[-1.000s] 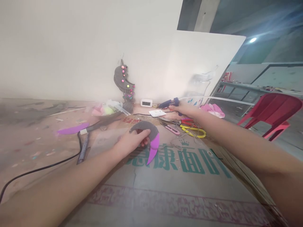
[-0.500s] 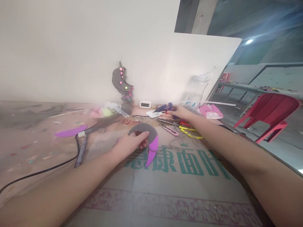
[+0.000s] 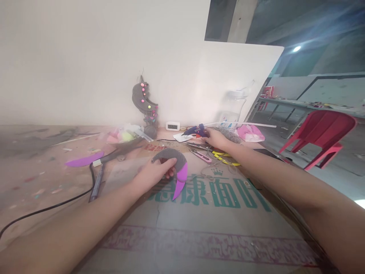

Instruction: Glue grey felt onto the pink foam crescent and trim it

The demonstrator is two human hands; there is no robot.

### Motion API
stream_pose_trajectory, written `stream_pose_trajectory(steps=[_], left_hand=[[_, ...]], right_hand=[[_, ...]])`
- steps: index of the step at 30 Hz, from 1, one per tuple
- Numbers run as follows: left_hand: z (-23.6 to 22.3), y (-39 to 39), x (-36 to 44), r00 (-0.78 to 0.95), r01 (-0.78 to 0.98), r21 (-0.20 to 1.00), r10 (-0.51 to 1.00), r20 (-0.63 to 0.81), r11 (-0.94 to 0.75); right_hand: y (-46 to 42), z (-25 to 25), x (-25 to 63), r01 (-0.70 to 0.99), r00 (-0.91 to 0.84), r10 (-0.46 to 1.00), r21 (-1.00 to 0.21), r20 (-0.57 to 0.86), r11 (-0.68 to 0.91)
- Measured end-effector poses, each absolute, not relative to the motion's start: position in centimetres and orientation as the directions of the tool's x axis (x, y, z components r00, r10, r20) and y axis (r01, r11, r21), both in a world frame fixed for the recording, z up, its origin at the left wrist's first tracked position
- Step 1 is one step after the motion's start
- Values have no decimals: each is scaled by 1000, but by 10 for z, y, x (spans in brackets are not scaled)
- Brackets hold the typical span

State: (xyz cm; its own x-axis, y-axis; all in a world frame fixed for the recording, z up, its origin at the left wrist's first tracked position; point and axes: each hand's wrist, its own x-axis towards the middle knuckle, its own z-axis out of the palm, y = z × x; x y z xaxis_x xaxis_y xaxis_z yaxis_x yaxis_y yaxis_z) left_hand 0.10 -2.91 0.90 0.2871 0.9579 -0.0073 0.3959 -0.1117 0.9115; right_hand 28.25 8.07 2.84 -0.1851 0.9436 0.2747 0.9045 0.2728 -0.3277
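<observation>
My left hand (image 3: 155, 171) is closed on a crescent shape (image 3: 182, 173), its thumb lying on top. Grey yarn wraps the crescent's upper part, and its lower tip is bare purple. Farther back, my right hand (image 3: 215, 139) has its fingers round the handle of a dark blue glue gun (image 3: 196, 131). The gun's nozzle points left, above a white scrap of paper (image 3: 181, 137). A long white glue stick (image 3: 251, 125) sticks out from its back end. Below my right hand lie a pink craft knife (image 3: 202, 156) and yellow-handled scissors (image 3: 225, 158).
A finished grey crescent with pompoms (image 3: 142, 97) leans on the white wall. Nearby stand a small digital clock (image 3: 172, 126) and a clear bottle (image 3: 234, 108). On the left lie a purple piece (image 3: 84, 159), a pen (image 3: 97, 182) and a black cable (image 3: 51, 207). A red chair (image 3: 332, 133) stands right.
The view has turned slightly right, so everything sits a little farther left. Both hands keep their holds on the crescent and the glue gun.
</observation>
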Motion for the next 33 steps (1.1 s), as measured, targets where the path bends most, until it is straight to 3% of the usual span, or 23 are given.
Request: stream_pose_trajectory(steps=[11, 19, 33], left_hand=[[8, -30, 1, 294, 391, 912, 956, 0, -121], [10, -29, 1, 311, 452, 879, 950, 3, -151], [12, -31, 2, 311, 397, 909, 950, -5, -125]], right_hand=[[129, 18, 246, 942, -130, 944, -258, 304, 213], [115, 26, 271, 954, -119, 945, -229, 304, 194], [97, 31, 287, 974, -123, 958, -151, 260, 167]])
